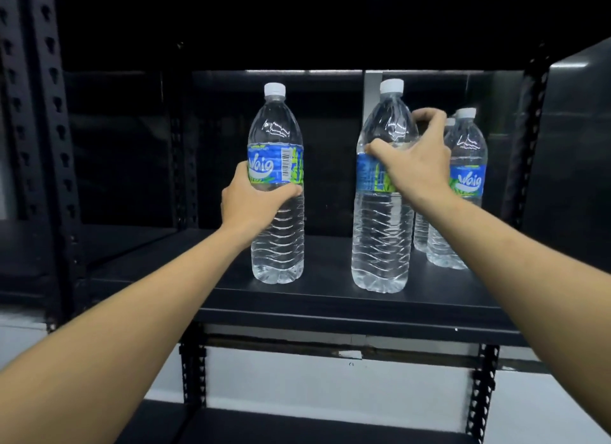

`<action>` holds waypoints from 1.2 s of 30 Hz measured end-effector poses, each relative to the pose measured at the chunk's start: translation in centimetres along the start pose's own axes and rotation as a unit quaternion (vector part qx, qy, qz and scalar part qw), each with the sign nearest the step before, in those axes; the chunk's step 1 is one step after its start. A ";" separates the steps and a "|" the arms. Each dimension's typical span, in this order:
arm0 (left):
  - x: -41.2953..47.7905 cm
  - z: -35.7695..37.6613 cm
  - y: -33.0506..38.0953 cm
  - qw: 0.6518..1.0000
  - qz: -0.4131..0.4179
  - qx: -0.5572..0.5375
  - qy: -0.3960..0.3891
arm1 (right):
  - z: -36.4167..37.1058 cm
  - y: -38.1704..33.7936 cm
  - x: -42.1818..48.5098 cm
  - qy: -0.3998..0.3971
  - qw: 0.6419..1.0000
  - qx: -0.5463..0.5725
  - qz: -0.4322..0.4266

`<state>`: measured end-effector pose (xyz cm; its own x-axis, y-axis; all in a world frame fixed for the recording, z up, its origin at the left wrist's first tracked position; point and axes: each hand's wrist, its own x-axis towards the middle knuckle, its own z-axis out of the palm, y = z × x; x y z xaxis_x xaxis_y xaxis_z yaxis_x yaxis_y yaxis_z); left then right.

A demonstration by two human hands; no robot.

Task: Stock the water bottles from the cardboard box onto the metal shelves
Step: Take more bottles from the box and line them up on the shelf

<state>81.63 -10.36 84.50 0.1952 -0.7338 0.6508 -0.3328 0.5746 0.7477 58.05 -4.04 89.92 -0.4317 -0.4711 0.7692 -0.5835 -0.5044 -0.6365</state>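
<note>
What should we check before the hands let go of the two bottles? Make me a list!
1. Left bottle upright on the shelf, left hand gripping it: ok.
2. Right bottle upright, right hand gripping it: ok.
3. White caps on both: ok.
4. Gap between those two bottles: ok.
5. Right bottle touching the back bottles: cannot tell, they overlap.
6. Right bottle far enough from the shelf's front edge: looks close, not ok.

Rearmost clear plastic water bottle [420,232]: largely hidden behind right hand [418,159] and neighbouring bottles. Blue-labelled clear bottle [380,228] gripped by that hand: label print blurred, unreadable.
</note>
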 end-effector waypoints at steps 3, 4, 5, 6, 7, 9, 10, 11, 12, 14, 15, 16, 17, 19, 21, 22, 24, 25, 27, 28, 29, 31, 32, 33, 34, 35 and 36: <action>1.0 0.2 -0.9 1.000 -0.004 0.005 0.000 | 0.4 0.6 0.4 -0.003 1.000 0.000 0.002; 1.2 0.2 -1.2 1.000 -0.007 0.006 -0.001 | 0.6 0.8 0.5 -0.006 1.000 -0.003 0.003; 1.5 0.3 -1.5 1.000 -0.010 0.007 -0.004 | 0.7 1.0 0.6 -0.009 1.000 -0.003 0.006; 1.7 0.3 -1.8 1.000 -0.011 0.007 -0.006 | 0.7 1.3 0.7 -0.012 1.000 -0.002 0.007; 1.8 0.4 -2.2 1.000 -0.012 0.006 -0.007 | 0.8 1.5 0.8 -0.015 1.000 -0.002 0.008; 1.9 0.5 -2.7 1.000 -0.014 -0.003 -0.012 | 0.8 1.7 0.6 -0.024 1.000 -0.001 0.006; 1.8 0.6 -2.8 1.000 -0.012 -0.006 -0.013 | 0.8 1.9 0.4 -0.028 1.000 0.001 0.003; 1.7 0.8 -2.9 1.000 -0.008 -0.009 -0.012 | 0.9 2.2 0.1 -0.030 1.000 0.006 0.000; 1.5 0.8 -3.0 1.000 -0.002 -0.010 -0.010 | 0.9 2.4 -0.2 -0.031 0.999 0.014 -0.004; 1.1 0.9 -3.1 1.000 0.008 -0.014 -0.006 | 0.8 2.8 -1.0 -0.035 0.999 0.023 -0.015; 0.8 1.0 -3.1 1.000 0.011 -0.016 -0.005 | 0.7 3.1 -1.4 -0.039 0.999 0.027 -0.021; 0.5 0.9 -3.1 1.000 0.013 -0.019 -0.005 | 0.7 3.3 -1.9 -0.044 0.998 0.031 -0.028; 0.3 1.0 -3.2 1.000 0.017 -0.019 -0.003 | 0.5 3.6 -2.4 -0.053 0.997 0.035 -0.033; -0.4 1.1 -3.2 1.000 0.024 -0.017 0.009 | 0.1 4.4 -3.5 -0.077 0.996 0.043 -0.028; -1.1 1.5 -3.4 0.999 0.037 -0.013 0.026 | -0.3 5.3 -4.6 -0.102 0.994 0.047 -0.014; -1.5 1.8 -3.5 0.998 0.045 -0.005 0.035 | -0.6 5.9 -5.1 -0.110 0.993 0.047 -0.004; -2.4 2.5 -3.6 0.996 0.061 0.033 0.062 | -1.1 6.9 -5.9 -0.130 0.990 0.058 0.019; -3.0 2.9 -3.4 0.992 0.073 0.057 0.081 | -1.4 7.2 -6.3 -0.144 0.987 0.068 0.030; -4.3 3.5 -2.9 0.979 0.123 0.102 0.126 | -2.0 7.9 -6.8 -0.181 0.979 0.082 0.051; -4.8 3.8 -2.7 0.970 0.161 0.114 0.139 | -2.1 8.3 -7.0 -0.201 0.974 0.087 0.064; -5.3 4.2 -2.4 0.962 0.200 0.121 0.144 | -2.3 8.7 -7.2 -0.221 0.968 0.090 0.078; -6.2 5.0 -2.0 0.946 0.271 0.127 0.123 | -2.3 9.6 -7.6 -0.245 0.958 0.105 0.105; -6.6 5.5 -1.7 0.942 0.298 0.125 0.089 | -2.3 9.9 -7.8 -0.254 0.953 0.120 0.114; -7.0 6.0 -1.4 0.943 0.311 0.112 0.040 | -2.4 10.1 -7.9 -0.263 0.948 0.135 0.117; -7.5 6.6 -1.0 0.949 0.303 0.089 -0.018 | -2.4 10.2 -8.0 -0.269 0.944 0.148 0.118; -8.0 7.0 -0.6 0.957 0.275 0.064 -0.071 | -2.5 10.2 -8.0 -0.274 0.941 0.160 0.118; -8.3 7.4 -0.3 0.963 0.243 0.041 -0.111 | -2.6 10.2 -8.0 -0.277 0.938 0.171 0.120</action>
<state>73.29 -7.15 77.89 -0.2012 -0.4502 0.8700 -0.4089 0.8456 0.3431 53.78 -3.58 77.37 -0.0428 -0.8566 0.5142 -0.2197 -0.4940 -0.8413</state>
